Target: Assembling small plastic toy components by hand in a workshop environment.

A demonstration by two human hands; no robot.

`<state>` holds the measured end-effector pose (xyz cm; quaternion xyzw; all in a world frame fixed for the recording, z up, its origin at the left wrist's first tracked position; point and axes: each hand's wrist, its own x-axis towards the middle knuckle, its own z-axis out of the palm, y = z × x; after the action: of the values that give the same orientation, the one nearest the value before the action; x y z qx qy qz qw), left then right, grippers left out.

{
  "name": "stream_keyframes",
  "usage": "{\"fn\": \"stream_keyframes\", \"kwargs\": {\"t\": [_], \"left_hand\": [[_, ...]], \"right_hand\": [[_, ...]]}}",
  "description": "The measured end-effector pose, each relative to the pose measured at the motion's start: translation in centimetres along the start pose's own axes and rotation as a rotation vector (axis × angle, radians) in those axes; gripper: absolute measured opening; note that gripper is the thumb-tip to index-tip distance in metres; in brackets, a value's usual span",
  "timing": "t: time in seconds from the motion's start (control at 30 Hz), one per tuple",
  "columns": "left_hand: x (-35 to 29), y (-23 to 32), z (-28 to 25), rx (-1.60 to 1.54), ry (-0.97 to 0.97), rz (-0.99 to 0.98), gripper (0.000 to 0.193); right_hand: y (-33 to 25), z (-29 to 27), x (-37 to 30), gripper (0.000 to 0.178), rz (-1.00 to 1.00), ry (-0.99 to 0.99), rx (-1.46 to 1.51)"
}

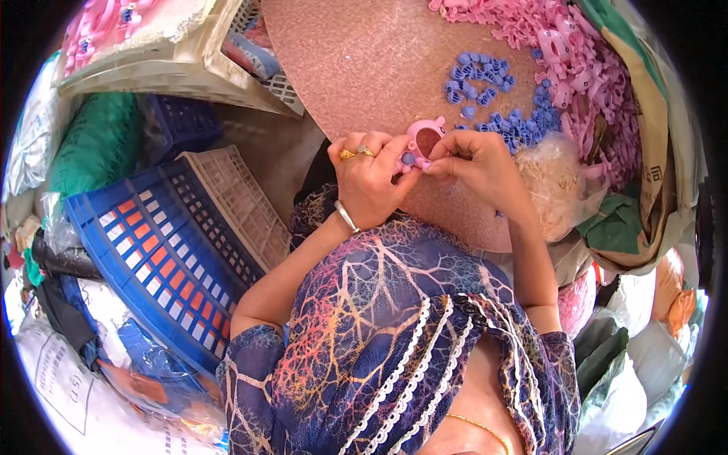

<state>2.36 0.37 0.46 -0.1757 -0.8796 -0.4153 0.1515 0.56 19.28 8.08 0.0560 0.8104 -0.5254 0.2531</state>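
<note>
Close to the near edge of the round, brownish-pink table (364, 68), both hands meet at a small pink plastic toy part (425, 124). It has a round open frame with little ears and a narrower lower piece. A small blue plastic piece (408, 159) sits against that lower piece. My left hand (371, 178), wearing rings and a bracelet, is closed around the left side of the pink part. At its right side, my right hand (481, 168) pinches with thumb and forefinger. Whether those fingertips also hold a tiny piece cannot be made out.
Loose blue pieces (523, 125) lie beyond my right hand, beside a heap of pink parts (588, 102). A clear bag of small tan bits (547, 186) rests near my right wrist. Blue crate (133, 254) and cream crate (171, 64) stand left of the table.
</note>
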Motion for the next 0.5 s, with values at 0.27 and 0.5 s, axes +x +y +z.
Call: {"fn": "stream_keyframes", "kwargs": {"t": [0.27,0.5], "left_hand": [[0.0,0.0,0.3,-0.014,0.002,0.024,0.044],[-0.1,-0.2,0.5,0.039,0.018,0.046,0.041]], "right_hand": [[-1.6,0.2,0.2,0.014,0.05,0.007,-0.112],[-2.3,0.7,0.6,0.019,-0.261,0.132,-0.476]]}}
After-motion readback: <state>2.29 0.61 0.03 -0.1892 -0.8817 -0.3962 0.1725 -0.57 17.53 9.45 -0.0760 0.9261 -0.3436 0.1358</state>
